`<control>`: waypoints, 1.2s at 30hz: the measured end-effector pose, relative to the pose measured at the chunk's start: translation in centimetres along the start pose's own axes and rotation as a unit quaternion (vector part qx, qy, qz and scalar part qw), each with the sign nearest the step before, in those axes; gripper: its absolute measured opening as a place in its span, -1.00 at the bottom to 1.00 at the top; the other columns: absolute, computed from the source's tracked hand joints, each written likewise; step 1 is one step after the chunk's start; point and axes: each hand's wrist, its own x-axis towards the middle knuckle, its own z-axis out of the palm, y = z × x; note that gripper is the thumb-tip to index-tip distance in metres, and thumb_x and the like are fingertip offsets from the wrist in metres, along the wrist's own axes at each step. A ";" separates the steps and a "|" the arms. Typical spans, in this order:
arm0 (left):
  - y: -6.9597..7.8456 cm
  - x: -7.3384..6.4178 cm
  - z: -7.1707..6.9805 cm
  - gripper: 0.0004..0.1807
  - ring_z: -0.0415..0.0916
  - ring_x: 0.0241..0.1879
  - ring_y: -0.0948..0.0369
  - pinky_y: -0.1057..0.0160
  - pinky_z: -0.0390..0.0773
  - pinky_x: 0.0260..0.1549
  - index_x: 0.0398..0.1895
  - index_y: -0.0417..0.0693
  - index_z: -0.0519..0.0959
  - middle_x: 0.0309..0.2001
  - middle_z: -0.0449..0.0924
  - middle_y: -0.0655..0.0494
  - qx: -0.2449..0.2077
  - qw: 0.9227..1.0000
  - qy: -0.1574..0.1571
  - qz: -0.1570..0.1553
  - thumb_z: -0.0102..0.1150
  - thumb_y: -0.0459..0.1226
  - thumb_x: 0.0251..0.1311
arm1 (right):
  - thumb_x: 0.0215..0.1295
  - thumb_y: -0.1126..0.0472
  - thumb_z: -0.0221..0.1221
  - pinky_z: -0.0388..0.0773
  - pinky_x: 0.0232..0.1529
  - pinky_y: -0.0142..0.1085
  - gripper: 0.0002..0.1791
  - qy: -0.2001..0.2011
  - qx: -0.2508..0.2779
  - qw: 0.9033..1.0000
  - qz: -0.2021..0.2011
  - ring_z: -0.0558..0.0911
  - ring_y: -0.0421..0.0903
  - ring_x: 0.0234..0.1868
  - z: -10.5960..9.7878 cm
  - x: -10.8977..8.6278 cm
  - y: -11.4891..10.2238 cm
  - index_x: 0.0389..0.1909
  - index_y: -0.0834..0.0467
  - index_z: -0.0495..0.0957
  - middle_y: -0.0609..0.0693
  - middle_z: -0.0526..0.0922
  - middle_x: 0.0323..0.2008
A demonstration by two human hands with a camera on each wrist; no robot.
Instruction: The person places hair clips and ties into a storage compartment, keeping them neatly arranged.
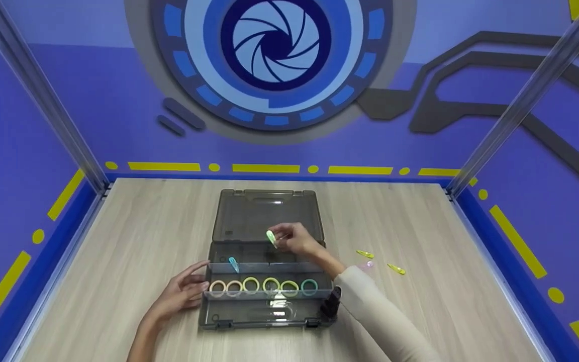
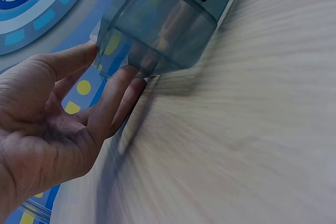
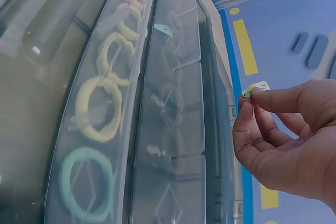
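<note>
A light green hair clip (image 1: 271, 238) is pinched between the thumb and fingers of my right hand (image 1: 295, 238), held above the open grey storage box (image 1: 269, 324) near its lid. My left hand (image 1: 178, 294) touches the box's left side with its fingers spread; in the left wrist view, the fingertips (image 2: 124, 73) rest against the clear wall. A blue hair clip (image 1: 233, 264) lies in the box's rear row. Several hair ties, from peach and yellow to teal (image 1: 309, 280), stand in a line in the middle row.
Right of the box, two yellow hair clips (image 1: 396, 269) and a pink one (image 1: 367, 265) lie on the wooden table (image 1: 143, 226). The raised lid (image 1: 249, 216) extends behind the box. Blue panels and metal posts (image 1: 520, 100) border the table.
</note>
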 end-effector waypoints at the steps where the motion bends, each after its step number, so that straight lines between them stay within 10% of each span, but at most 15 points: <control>1: 0.0 0.0 0.0 -0.26 0.57 -0.03 0.20 0.19 0.68 -0.13 0.58 -0.04 0.19 0.23 0.46 -0.25 -0.001 1.000 0.000 0.000 0.24 -0.16 0.42 | 0.18 0.62 0.10 0.55 -0.35 -0.47 -0.59 0.000 -0.002 1.000 -0.002 0.57 -0.24 -0.38 0.2 0.1 0.0 0.09 0.57 0.53 0.35 0.67 -0.24; 15: 0.0 0.0 0.0 -0.25 0.54 -0.07 0.23 0.21 0.67 -0.14 0.58 -0.04 0.19 0.16 0.46 -0.12 -0.012 1.000 -0.002 -0.008 0.25 -0.17 0.40 | 0.13 0.61 0.21 0.52 -0.39 -0.52 -0.62 -0.018 -0.045 0.999 0.004 0.58 -0.28 -0.43 3.8 0.9 0.9 0.03 0.49 0.62 0.46 0.71 -0.23; 24: 0.1 0.1 0.1 -0.25 0.58 -0.05 0.21 0.18 0.68 -0.13 0.60 0.00 0.17 0.22 0.48 -0.18 -0.008 1.000 -0.002 -0.017 0.23 -0.15 0.42 | 0.11 0.65 0.22 0.42 -0.50 -0.53 -0.69 -0.019 -0.085 0.996 -0.008 0.73 0.34 -0.26 5.1 1.4 1.6 -0.08 0.51 0.66 0.40 0.75 -0.31; 36: 0.1 0.0 0.0 -0.25 0.61 0.02 0.18 0.13 0.69 -0.06 0.60 0.02 0.16 0.27 0.45 -0.23 -0.010 1.000 0.000 -0.026 0.21 -0.15 0.43 | 0.06 0.63 0.21 0.43 -0.49 -0.54 -0.72 0.014 -0.174 0.984 0.027 0.64 -0.24 -0.50 6.2 1.8 1.4 -0.19 0.46 0.73 0.32 0.78 -0.37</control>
